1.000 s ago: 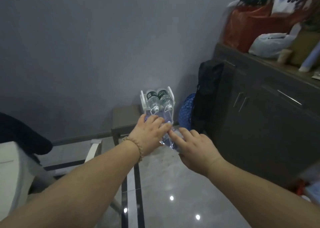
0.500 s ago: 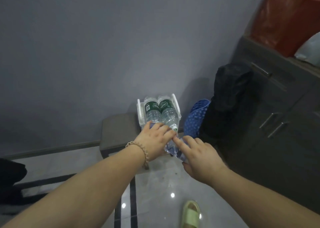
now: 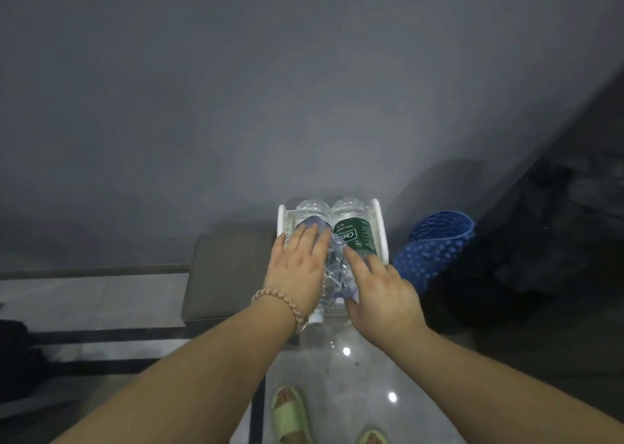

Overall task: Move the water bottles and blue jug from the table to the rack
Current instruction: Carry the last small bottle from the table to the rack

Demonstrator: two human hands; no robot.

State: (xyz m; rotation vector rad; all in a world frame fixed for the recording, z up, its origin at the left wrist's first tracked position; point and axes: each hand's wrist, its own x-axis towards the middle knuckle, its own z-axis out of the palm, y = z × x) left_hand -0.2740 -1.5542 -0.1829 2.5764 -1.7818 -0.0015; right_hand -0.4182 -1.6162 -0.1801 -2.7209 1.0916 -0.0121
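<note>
Both hands are setting a clear water bottle [image 3: 332, 271] into the white rack [image 3: 381, 231], on top of two bottles [image 3: 351, 231] already lying there. The left grip [image 3: 297, 268] presses flat along its side; the right grip [image 3: 381, 295] cups its near end. Placement looks nearly done. Next, I judge, both grips loosen once the bottle settles without rolling.

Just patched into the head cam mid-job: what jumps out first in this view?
Both hands meet at centre frame on a clear water bottle, the left hand with a beaded bracelet and the right hand pressing it onto the white rack against the grey wall. Two bottles already lie in the rack, one green-labelled. A blue studded mat leans to its right.
</note>
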